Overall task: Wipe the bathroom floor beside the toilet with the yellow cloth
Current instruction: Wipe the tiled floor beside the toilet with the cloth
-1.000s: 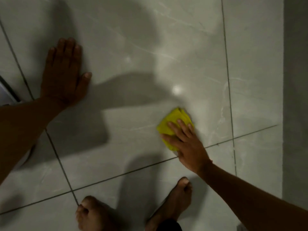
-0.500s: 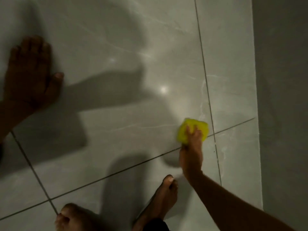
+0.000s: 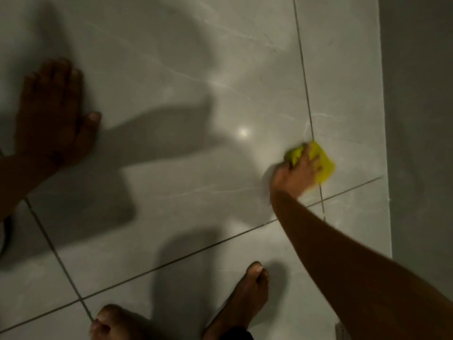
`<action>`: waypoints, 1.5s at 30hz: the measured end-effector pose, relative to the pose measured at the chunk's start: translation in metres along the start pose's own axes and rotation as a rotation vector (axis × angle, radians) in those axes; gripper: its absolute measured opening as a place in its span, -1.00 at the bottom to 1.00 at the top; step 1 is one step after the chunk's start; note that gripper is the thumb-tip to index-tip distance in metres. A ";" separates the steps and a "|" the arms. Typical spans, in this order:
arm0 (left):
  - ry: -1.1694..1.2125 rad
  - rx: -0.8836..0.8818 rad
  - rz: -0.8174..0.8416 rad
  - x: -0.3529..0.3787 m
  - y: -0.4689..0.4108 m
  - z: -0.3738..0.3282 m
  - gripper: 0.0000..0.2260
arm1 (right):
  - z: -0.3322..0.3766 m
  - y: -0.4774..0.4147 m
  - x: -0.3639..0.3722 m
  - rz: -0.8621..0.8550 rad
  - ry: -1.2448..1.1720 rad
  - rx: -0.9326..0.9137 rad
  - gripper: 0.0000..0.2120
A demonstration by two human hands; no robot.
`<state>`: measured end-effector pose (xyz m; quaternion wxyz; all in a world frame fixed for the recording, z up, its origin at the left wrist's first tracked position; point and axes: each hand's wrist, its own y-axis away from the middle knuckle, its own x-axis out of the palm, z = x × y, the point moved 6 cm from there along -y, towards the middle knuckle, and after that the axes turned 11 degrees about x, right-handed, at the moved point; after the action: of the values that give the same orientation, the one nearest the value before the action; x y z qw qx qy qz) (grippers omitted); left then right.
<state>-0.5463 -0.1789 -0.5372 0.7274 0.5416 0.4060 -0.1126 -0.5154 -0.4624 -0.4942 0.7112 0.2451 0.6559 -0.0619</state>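
Note:
The yellow cloth (image 3: 323,165) is bunched on the glossy grey tile floor (image 3: 186,69), lying over a grout line near the right wall. My right hand (image 3: 297,173) presses down on the cloth, fingers spread over it, with yellow showing past the fingertips. My left hand (image 3: 52,114) lies flat on the tiles at the far left, fingers together and palm down, holding nothing. The toilet itself does not show clearly.
A grey wall (image 3: 421,119) rises along the right edge. My two bare feet (image 3: 245,298) stand at the bottom of the view. A dark and white object (image 3: 5,236) peeks in at the left edge. Shadows of my arms fall across the tiles.
My right hand has swept the cloth to the right, from the middle of the tile to the grout line near the wall. My left hand has stayed planted on the floor.

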 end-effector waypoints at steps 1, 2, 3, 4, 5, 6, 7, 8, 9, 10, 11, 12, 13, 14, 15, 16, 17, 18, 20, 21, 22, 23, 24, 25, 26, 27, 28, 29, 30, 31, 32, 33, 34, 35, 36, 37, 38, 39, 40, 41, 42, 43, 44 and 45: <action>-0.203 0.134 -0.101 0.025 0.033 0.034 -0.46 | 0.025 -0.011 0.000 0.028 0.043 -0.169 -0.27; 0.097 0.134 -0.108 0.071 0.080 0.090 -0.46 | 0.047 -0.009 0.001 0.043 0.128 -0.454 -0.26; 0.475 0.058 -0.237 0.117 0.123 0.150 -0.32 | 0.056 -0.001 0.002 0.116 0.203 -0.756 -0.23; 0.557 -0.102 -0.447 0.150 0.158 0.221 -0.25 | 0.052 0.004 -0.001 0.170 0.302 -0.978 -0.21; 0.583 -0.509 -0.728 0.200 0.199 0.305 -0.27 | 0.037 0.002 -0.007 0.232 0.355 -1.080 -0.19; 0.601 -0.892 -0.785 0.235 0.237 0.354 -0.30 | 0.019 -0.008 -0.017 0.282 0.364 -1.075 -0.17; 0.560 -1.077 -0.723 0.262 0.260 0.377 -0.31 | 0.011 -0.028 -0.027 0.294 0.327 -0.954 -0.16; 0.691 -1.040 -0.671 0.275 0.257 0.383 -0.31 | 0.017 -0.053 -0.036 0.265 0.226 -0.767 -0.18; 0.712 -1.027 -0.739 0.264 0.247 0.375 -0.32 | 0.035 -0.072 -0.041 0.218 0.119 -0.558 -0.22; 0.662 -0.993 -0.755 0.261 0.246 0.372 -0.32 | 0.059 -0.081 -0.039 0.164 0.014 -0.381 -0.27; 0.644 -0.987 -0.774 0.264 0.241 0.364 -0.32 | 0.086 -0.077 -0.034 0.133 -0.049 -0.277 -0.30; 0.677 -1.012 -0.730 0.268 0.243 0.368 -0.32 | 0.113 -0.063 -0.028 0.119 -0.069 -0.273 -0.32; 0.668 -1.025 -0.708 0.271 0.248 0.375 -0.32 | 0.132 -0.043 -0.021 0.149 -0.063 -0.375 -0.33; 0.698 -1.024 -0.724 0.269 0.254 0.381 -0.33 | 0.144 -0.020 -0.012 0.202 -0.015 -0.585 -0.32; 0.697 -1.022 -0.737 0.265 0.253 0.382 -0.33 | 0.146 0.005 -0.006 0.246 0.083 -0.833 -0.29; 0.697 -1.019 -0.740 0.261 0.250 0.376 -0.34 | 0.137 0.023 -0.006 0.290 0.178 -1.044 -0.27; 0.682 -1.010 -0.765 0.259 0.248 0.372 -0.35 | 0.127 0.025 -0.013 0.324 0.240 -1.150 -0.27; 0.673 -1.012 -0.773 0.256 0.249 0.372 -0.35 | 0.124 0.010 -0.022 0.307 0.226 -1.138 -0.30; 0.684 -1.023 -0.771 0.255 0.254 0.376 -0.36 | 0.143 -0.039 -0.036 0.222 0.093 -0.803 -0.37; 0.687 -1.035 -0.765 0.256 0.255 0.377 -0.36 | 0.163 -0.065 -0.037 0.176 0.018 -0.561 -0.36; 0.692 -1.042 -0.753 0.256 0.255 0.376 -0.36 | 0.187 -0.079 -0.035 0.142 -0.040 -0.369 -0.33; 0.688 -1.042 -0.739 0.255 0.253 0.375 -0.36 | 0.212 -0.077 -0.031 0.121 -0.042 -0.288 -0.31; 0.684 -1.031 -0.736 0.255 0.253 0.374 -0.36 | 0.236 -0.062 -0.024 0.118 0.000 -0.357 -0.30; 0.677 -1.021 -0.738 0.255 0.253 0.375 -0.36 | 0.254 -0.040 -0.014 0.153 0.046 -0.564 -0.31; 0.674 -1.020 -0.730 0.255 0.253 0.375 -0.36 | 0.257 -0.013 -0.006 0.217 0.102 -0.839 -0.32; 0.681 -1.023 -0.712 0.255 0.254 0.375 -0.36 | 0.245 0.011 -0.002 0.272 0.169 -1.080 -0.32; 0.680 -1.025 -0.700 0.254 0.254 0.376 -0.36 | 0.224 0.023 -0.003 0.297 0.235 -1.247 -0.32; 0.671 -1.026 -0.695 0.254 0.254 0.376 -0.36 | 0.204 0.019 -0.010 0.299 0.282 -1.303 -0.32; 0.667 -1.026 -0.692 0.254 0.254 0.375 -0.36 | 0.194 0.000 -0.019 0.276 0.258 -1.237 -0.32; 0.659 -1.032 -0.684 0.255 0.254 0.376 -0.36 | 0.197 -0.023 -0.025 0.239 0.182 -1.076 -0.32; 0.655 -1.032 -0.680 0.255 0.254 0.376 -0.36 | 0.211 -0.043 -0.029 0.189 0.105 -0.859 -0.31; 0.651 -1.026 -0.687 0.254 0.253 0.376 -0.36 | 0.230 -0.061 -0.028 0.126 0.039 -0.638 -0.30; 0.647 -1.019 -0.688 0.254 0.253 0.377 -0.36 | 0.253 -0.064 -0.022 0.098 -0.009 -0.484 -0.29; 0.649 -1.017 -0.685 0.255 0.253 0.377 -0.37 | 0.278 -0.052 -0.016 0.095 -0.019 -0.432 -0.29; 0.654 -1.015 -0.683 0.255 0.253 0.377 -0.36 | 0.296 -0.031 -0.008 0.105 0.000 -0.512 -0.31; 0.655 -1.012 -0.683 0.255 0.253 0.376 -0.36 | 0.306 -0.006 0.002 0.138 0.042 -0.727 -0.30; 0.652 -1.010 -0.677 0.254 0.252 0.376 -0.36 | 0.301 0.023 0.010 0.188 0.140 -1.009 -0.30; 0.650 -1.015 -0.670 0.254 0.253 0.376 -0.36 | 0.281 0.047 0.014 0.225 0.258 -1.286 -0.31; 0.650 -1.018 -0.665 0.255 0.254 0.377 -0.36 | 0.257 0.056 0.014 0.262 0.365 -1.488 -0.35; 0.657 -1.016 -0.666 0.255 0.255 0.376 -0.36 | 0.239 0.050 0.009 0.265 0.426 -1.595 -0.41; 0.662 -1.014 -0.672 0.255 0.255 0.375 -0.36 | 0.237 0.036 0.002 0.219 0.407 -1.631 -0.45; 0.659 -1.011 -0.675 0.255 0.254 0.376 -0.36 | 0.244 0.017 -0.003 0.169 0.353 -1.573 -0.45; 0.659 -1.006 -0.672 0.255 0.253 0.376 -0.36 | 0.260 0.001 -0.005 0.133 0.292 -1.434 -0.41; 0.660 -0.999 -0.670 0.256 0.252 0.376 -0.35 | 0.278 -0.010 -0.005 0.108 0.219 -1.250 -0.35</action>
<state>-0.0529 -0.3409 -0.5121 0.6541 -0.0076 0.7553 0.0400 -0.2695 -0.5921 -0.4867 0.6510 -0.1784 0.6238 0.3939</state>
